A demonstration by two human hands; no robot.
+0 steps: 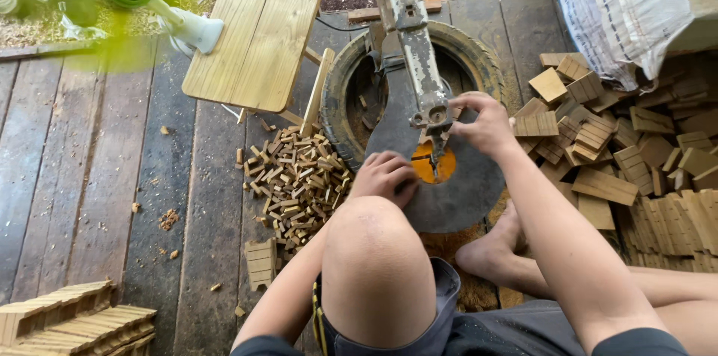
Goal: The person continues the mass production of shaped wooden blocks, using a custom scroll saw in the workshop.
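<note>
Weathered dark planks (97, 176) run under me, dusted with sawdust, and I sit low with one knee raised over the work. From my head view, a grey metal plate (464, 191) lies across an old tyre (340, 102), which gives it a steady base. A metal lever arm (419, 49) comes down to a blade over the orange wood piece (432, 165) in the plate's opening. My left hand (385, 176) rests curled on the plate right beside that piece, fingers closed, bracing it; whether it pinches anything I cannot tell. My right hand (482, 124) is closed on the arm's lower end, near the blade. Small cut sticks (295, 176) lie heaped to my left, within easy drop; larger wooden blocks (598, 146) are piled to my right, within reach. A wooden stool (254, 42) stands beyond.
</note>
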